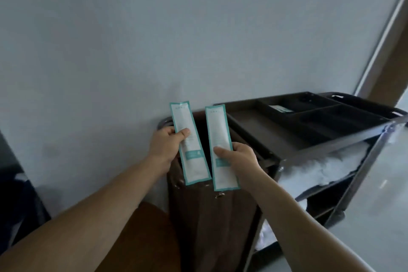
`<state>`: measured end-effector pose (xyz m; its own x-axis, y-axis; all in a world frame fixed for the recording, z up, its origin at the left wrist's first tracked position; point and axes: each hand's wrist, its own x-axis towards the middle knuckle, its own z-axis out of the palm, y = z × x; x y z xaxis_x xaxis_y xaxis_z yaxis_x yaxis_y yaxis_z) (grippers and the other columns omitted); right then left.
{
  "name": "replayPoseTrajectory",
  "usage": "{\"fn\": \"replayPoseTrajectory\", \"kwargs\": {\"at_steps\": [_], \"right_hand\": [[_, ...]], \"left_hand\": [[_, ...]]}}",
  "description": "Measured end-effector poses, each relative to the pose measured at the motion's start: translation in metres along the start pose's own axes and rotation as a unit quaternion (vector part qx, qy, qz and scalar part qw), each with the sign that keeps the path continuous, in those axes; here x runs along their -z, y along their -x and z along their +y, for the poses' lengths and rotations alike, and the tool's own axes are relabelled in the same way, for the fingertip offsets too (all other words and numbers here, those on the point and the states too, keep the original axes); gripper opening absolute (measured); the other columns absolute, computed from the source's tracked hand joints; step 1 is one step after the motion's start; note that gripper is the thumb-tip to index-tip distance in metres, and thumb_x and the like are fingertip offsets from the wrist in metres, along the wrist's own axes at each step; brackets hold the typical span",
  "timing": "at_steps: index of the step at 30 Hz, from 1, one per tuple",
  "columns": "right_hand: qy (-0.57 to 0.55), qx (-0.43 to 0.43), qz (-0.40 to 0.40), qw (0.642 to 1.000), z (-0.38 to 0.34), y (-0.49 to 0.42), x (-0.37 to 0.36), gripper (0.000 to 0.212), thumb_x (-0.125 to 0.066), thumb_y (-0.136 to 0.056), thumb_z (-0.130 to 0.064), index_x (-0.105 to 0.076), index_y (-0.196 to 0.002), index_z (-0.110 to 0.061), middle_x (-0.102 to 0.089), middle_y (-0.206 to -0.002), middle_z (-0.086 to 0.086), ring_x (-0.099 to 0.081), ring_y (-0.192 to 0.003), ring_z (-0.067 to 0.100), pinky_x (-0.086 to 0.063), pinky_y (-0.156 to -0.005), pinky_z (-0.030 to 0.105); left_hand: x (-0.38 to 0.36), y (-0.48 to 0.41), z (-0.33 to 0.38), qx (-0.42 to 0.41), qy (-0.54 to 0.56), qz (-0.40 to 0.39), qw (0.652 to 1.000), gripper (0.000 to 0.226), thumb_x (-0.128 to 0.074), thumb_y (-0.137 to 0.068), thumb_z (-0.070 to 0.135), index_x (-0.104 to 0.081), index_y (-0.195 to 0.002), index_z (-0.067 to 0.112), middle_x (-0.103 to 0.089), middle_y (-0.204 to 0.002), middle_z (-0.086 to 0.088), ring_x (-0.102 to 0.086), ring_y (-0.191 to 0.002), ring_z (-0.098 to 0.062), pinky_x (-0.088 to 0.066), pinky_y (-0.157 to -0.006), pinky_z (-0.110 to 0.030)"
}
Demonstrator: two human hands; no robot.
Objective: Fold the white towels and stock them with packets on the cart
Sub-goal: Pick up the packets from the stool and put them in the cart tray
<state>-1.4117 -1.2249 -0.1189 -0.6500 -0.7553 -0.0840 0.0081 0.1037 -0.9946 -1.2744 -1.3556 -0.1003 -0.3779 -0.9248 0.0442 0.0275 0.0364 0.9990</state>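
My left hand (167, 142) pinches one packet (187, 139), my right hand (241, 158) a second packet (220, 139), both over the bag (209, 216) at the cart's (254, 126) left end. Towels (326, 168) already lie on its middle shelf. I judge these packets not yet stocked.

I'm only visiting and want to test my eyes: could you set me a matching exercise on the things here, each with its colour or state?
Things:
1 towels
2 bag
3 tray
4 left hand

Colour or state:
A grips a packet
B black
C white
D brown

Pairs: 1-C, 2-D, 3-B, 4-A.
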Motion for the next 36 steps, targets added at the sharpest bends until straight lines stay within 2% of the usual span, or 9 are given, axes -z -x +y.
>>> {"fn": "replayPoseTrajectory", "kwargs": {"at_steps": [6, 9, 15, 20, 24, 29, 32, 34, 36], "right_hand": [[0.04, -0.006, 0.093, 0.995, -0.002, -0.004, 0.172, 0.02, -0.082, -0.076, -0.019, -0.073, -0.088, -0.006, -0.075, -0.085, 0.015, -0.073, -0.076, 0.032, -0.062, -0.07, 0.046], [0.042, -0.012, 0.121, 0.992, -0.001, -0.002, 0.24, 0.016, -0.081, -0.078, -0.017, -0.073, -0.088, -0.005, -0.075, -0.088, 0.017, -0.073, -0.078, 0.032, -0.062, -0.071, 0.044], [0.042, -0.023, 0.177, 0.983, 0.003, -0.022, 0.34, 0.011, -0.079, -0.081, -0.016, -0.07, -0.083, -0.009, -0.071, -0.079, 0.012, -0.065, -0.061, 0.02, -0.056, -0.055, 0.028], [0.063, -0.036, 0.198, 0.978, -0.001, -0.068, 0.388, 0.013, -0.079, -0.08, -0.019, -0.07, -0.083, -0.01, -0.074, -0.086, 0.014, -0.071, -0.074, 0.027, -0.062, -0.071, 0.039], [0.083, -0.036, 0.202, 0.975, -0.013, -0.121, 0.418, 0.015, -0.079, -0.081, -0.018, -0.071, -0.088, -0.008, -0.074, -0.086, 0.012, -0.07, -0.071, 0.023, -0.06, -0.063, 0.032], [0.116, -0.035, 0.179, 0.976, -0.02, -0.2, 0.44, 0.015, -0.081, -0.078, -0.015, -0.071, -0.088, -0.007, -0.074, -0.088, 0.013, -0.073, -0.078, 0.028, -0.062, -0.072, 0.041], [0.12, -0.039, 0.147, 0.981, -0.014, -0.24, 0.445, 0.016, -0.081, -0.077, -0.011, -0.071, -0.088, -0.007, -0.074, -0.086, 0.013, -0.072, -0.072, 0.025, -0.061, -0.064, 0.038], [0.121, -0.04, 0.121, 0.984, -0.009, -0.265, 0.447, 0.017, -0.081, -0.077, -0.01, -0.07, -0.09, -0.008, -0.074, -0.085, 0.011, -0.072, -0.069, 0.023, -0.059, -0.059, 0.034], [0.121, -0.047, 0.096, 0.987, -0.004, -0.29, 0.449, 0.021, -0.083, -0.075, -0.01, -0.07, -0.092, -0.006, -0.074, -0.086, 0.012, -0.073, -0.072, 0.025, -0.061, -0.066, 0.039]], "left_hand": [[-0.182, 0.031, 0.016, 0.029, 0.009, -0.105, 0.994, 0.011, -0.072, -0.089, 0.014, -0.066, -0.09, 0.005, -0.071, -0.103, -0.021, -0.068, -0.1, -0.041, -0.055, -0.089, -0.057], [-0.253, 0.038, 0.015, 0.04, 0.011, -0.134, 0.99, 0.01, -0.072, -0.088, 0.013, -0.066, -0.087, 0.005, -0.071, -0.102, -0.022, -0.069, -0.093, -0.039, -0.057, -0.085, -0.054], [-0.356, 0.034, 0.007, 0.074, 0.005, -0.176, 0.982, 0.01, -0.066, -0.091, 0.011, -0.063, -0.087, 0.003, -0.067, -0.091, -0.021, -0.064, -0.078, -0.032, -0.058, -0.075, -0.052], [-0.419, -0.006, 0.009, 0.07, 0.006, -0.196, 0.978, 0.009, -0.061, -0.092, 0.006, -0.061, -0.083, 0.006, -0.066, -0.103, -0.023, -0.06, -0.089, -0.032, -0.051, -0.081, -0.044], [-0.462, -0.05, 0.012, 0.086, 0.042, -0.209, 0.973, 0.006, -0.058, -0.093, 0.001, -0.061, -0.09, 0.006, -0.065, -0.093, -0.015, -0.062, -0.08, -0.028, -0.052, -0.065, -0.036], [-0.493, -0.1, 0.008, 0.105, 0.052, -0.199, 0.973, 0.007, -0.06, -0.092, 0.001, -0.061, -0.091, 0.008, -0.067, -0.105, -0.019, -0.065, -0.095, -0.033, -0.057, -0.081, -0.047], [-0.5, -0.126, 0.002, 0.096, 0.034, -0.175, 0.979, 0.011, -0.063, -0.089, 0.003, -0.065, -0.1, 0.002, -0.068, -0.11, -0.02, -0.066, -0.103, -0.035, -0.052, -0.096, -0.053], [-0.502, -0.139, -0.003, 0.095, 0.03, -0.151, 0.984, 0.013, -0.063, -0.09, 0.002, -0.064, -0.102, 0.002, -0.068, -0.112, -0.018, -0.065, -0.105, -0.033, -0.051, -0.099, -0.051], [-0.505, -0.148, -0.008, 0.095, 0.02, -0.124, 0.988, 0.01, -0.062, -0.091, 0.002, -0.064, -0.1, 0.005, -0.067, -0.112, -0.016, -0.064, -0.104, -0.03, -0.051, -0.097, -0.044]]}}
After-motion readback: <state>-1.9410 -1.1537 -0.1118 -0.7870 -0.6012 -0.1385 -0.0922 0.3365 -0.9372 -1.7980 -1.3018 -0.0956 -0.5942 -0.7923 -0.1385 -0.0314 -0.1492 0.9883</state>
